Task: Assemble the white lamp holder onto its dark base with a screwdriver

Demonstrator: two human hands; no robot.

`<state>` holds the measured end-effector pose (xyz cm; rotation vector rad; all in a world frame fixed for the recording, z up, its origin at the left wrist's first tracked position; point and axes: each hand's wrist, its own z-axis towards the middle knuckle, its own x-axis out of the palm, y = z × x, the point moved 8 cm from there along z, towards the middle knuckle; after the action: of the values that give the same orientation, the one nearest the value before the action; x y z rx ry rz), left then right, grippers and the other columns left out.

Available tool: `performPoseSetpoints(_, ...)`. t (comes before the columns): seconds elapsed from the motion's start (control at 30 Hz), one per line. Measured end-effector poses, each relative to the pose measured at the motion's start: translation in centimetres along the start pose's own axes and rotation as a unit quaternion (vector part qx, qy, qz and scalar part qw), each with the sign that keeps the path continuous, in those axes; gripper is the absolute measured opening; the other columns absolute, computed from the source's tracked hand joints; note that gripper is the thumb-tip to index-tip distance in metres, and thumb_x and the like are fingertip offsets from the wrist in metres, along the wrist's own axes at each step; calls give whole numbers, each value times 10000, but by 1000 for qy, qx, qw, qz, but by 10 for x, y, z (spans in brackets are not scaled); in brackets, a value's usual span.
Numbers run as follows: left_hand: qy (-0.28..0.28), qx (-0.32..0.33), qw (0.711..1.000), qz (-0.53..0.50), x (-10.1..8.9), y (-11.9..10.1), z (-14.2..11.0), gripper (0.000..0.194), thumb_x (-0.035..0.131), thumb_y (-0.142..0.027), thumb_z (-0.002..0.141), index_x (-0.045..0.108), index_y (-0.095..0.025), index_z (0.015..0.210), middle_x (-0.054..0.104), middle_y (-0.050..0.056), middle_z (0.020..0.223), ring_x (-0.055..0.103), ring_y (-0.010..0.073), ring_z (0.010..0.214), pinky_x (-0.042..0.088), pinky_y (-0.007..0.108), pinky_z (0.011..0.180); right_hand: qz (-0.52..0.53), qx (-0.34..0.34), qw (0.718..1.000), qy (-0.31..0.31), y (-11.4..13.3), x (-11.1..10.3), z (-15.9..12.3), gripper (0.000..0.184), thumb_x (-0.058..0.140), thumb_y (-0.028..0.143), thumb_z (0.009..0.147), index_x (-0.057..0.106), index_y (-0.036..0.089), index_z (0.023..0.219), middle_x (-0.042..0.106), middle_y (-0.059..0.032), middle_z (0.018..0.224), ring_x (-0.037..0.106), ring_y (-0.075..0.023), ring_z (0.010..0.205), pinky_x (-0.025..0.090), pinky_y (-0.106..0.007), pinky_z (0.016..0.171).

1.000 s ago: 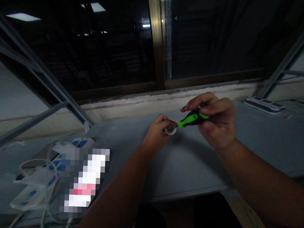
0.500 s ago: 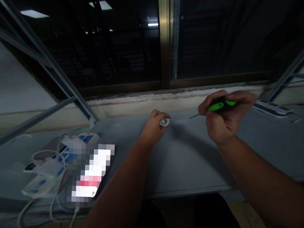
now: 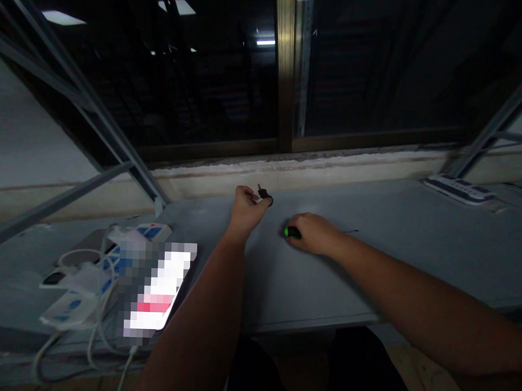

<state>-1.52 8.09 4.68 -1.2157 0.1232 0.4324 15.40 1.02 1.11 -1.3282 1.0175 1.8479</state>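
My left hand (image 3: 246,212) is closed on a small plug-like piece (image 3: 265,195), held just above the grey tabletop near the window wall. The piece looks dark, with a metal prong pointing up and a pale part by my fingers; its lower side is hidden. To the right, my right hand (image 3: 313,232) rests low on the table, wrapped round a screwdriver (image 3: 293,233). The green and black handle end shows at the left of my fist, and the thin shaft sticks out to the right behind my wrist. Both hands are apart.
A phone with a lit, blurred screen (image 3: 166,289) lies at the left. Beside it are white power strips with blue sockets (image 3: 75,309) and tangled cables. Another power strip (image 3: 458,189) lies at the back right. Metal frame bars (image 3: 145,183) stand at the table's left.
My right hand has come down and left onto the table, the screwdriver turned so its shaft points right. My left hand has moved slightly left and turned the piece over, showing its prong.
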Motion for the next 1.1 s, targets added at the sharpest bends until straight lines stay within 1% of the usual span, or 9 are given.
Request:
performPoseSetpoints(0.1, 44, -38, 996, -73, 10, 7, 0, 516, 777, -273, 721, 556, -160, 1173, 573, -8, 821, 558, 138, 671, 413, 264, 609, -15, 6, 1000, 1, 6, 1, 1, 238, 622, 285, 898, 766, 194, 1065, 773, -129, 1090, 717, -271, 994, 476, -332, 818)
performPoseSetpoints(0.23, 123, -12, 987, -107, 22, -2, -5, 320, 749, -278, 730, 690, -146, 1016, 652, 37, 848, 617, 152, 761, 454, 257, 650, -19, 1, 1000, -3, 9, 2, 1, 262, 619, 256, 882, 767, 194, 1089, 773, -134, 1098, 719, -274, 987, 470, -329, 796)
performPoseSetpoints(0.33, 153, 12, 979, -132, 26, -11, -9, 337, 777, -275, 712, 699, -154, 1016, 694, 46, 915, 648, 156, 830, 493, 264, 731, -11, -8, 1000, -9, 2, 0, 1, 207, 651, 278, 854, 769, 171, 984, 775, -146, 1010, 714, -269, 909, 450, -321, 753)
performPoseSetpoints(0.43, 195, 43, 969, -148, 30, -17, -13, 373, 813, -283, 717, 670, -160, 1039, 713, 47, 975, 679, 148, 850, 508, 271, 785, 12, -8, 999, -43, -15, -14, -1, 183, 663, 303, 848, 751, 166, 930, 765, -126, 916, 688, -234, 813, 419, -306, 712)
performPoseSetpoints(0.57, 260, 40, 956, -127, 42, -8, -20, 392, 849, -295, 713, 593, -165, 980, 718, 64, 1035, 694, 139, 828, 528, 276, 769, 58, 12, 989, -134, -45, -47, -5, 180, 609, 270, 876, 720, 161, 968, 740, -78, 868, 644, -181, 766, 394, -279, 704)
performPoseSetpoints(0.7, 286, 99, 949, -86, 54, -8, -29, 354, 838, -235, 694, 521, -163, 832, 662, 144, 1296, 714, 192, 1011, 560, 358, 897, 91, 20, 977, -193, -65, -62, -7, 142, 602, 253, 870, 702, 153, 877, 711, -72, 822, 613, -176, 753, 383, -278, 696)
performPoseSetpoints(0.83, 312, 181, 933, 13, 63, -16, -40, 307, 802, -207, 734, 501, -181, 788, 701, 138, 1245, 684, 246, 1123, 552, 353, 876, 111, -1, 976, -187, -65, -56, -5, 101, 643, 195, 798, 723, 167, 853, 722, -70, 819, 624, -189, 766, 384, -286, 716)
performPoseSetpoints(0.97, 329, 228, 913, 75, 67, -23, -46, 309, 829, -236, 729, 534, -185, 803, 715, 74, 1072, 669, 215, 1001, 537, 313, 798, 113, -16, 979, -170, -60, -52, -3, 79, 648, 185, 771, 714, 172, 813, 716, -70, 809, 609, -191, 757, 367, -289, 709)
performPoseSetpoints(1.1, 355, 257, 894, 89, 66, -31, -55, 316, 865, -337, 733, 656, -182, 912, 645, 79, 1079, 641, 205, 973, 553, 302, 765, 119, -17, 979, -167, -61, -52, -4, 63, 642, 176, 761, 697, 171, 789, 694, -52, 775, 583, -170, 724, 351, -279, 691)
